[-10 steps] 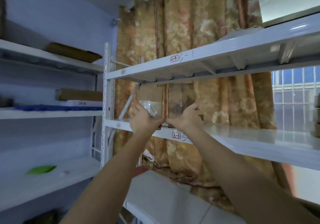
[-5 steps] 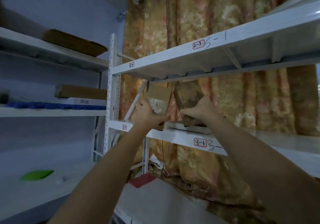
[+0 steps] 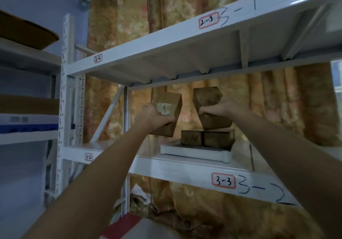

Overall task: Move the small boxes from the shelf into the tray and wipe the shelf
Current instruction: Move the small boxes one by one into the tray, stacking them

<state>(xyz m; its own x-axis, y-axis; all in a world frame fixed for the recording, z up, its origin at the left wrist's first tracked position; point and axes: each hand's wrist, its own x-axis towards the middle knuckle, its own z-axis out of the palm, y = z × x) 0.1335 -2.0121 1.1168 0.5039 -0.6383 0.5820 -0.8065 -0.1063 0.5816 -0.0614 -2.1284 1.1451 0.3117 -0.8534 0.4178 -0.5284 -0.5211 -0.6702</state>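
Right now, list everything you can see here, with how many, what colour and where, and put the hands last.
Held boxes: two, brown, one in each hand, left one, right one above the tray.
Boxes in tray: at least two, brown, side by side.
Tray: one, white, on the shelf marked 3-3.
Cloth: one, whitish, pressed against the left box.
Shelf: white metal rack, with another level above.
Curtain: golden floral, behind the rack.
Side rack boxes: brown and white, far left.
Left hand: grips box and cloth.
Right hand: grips the other box.
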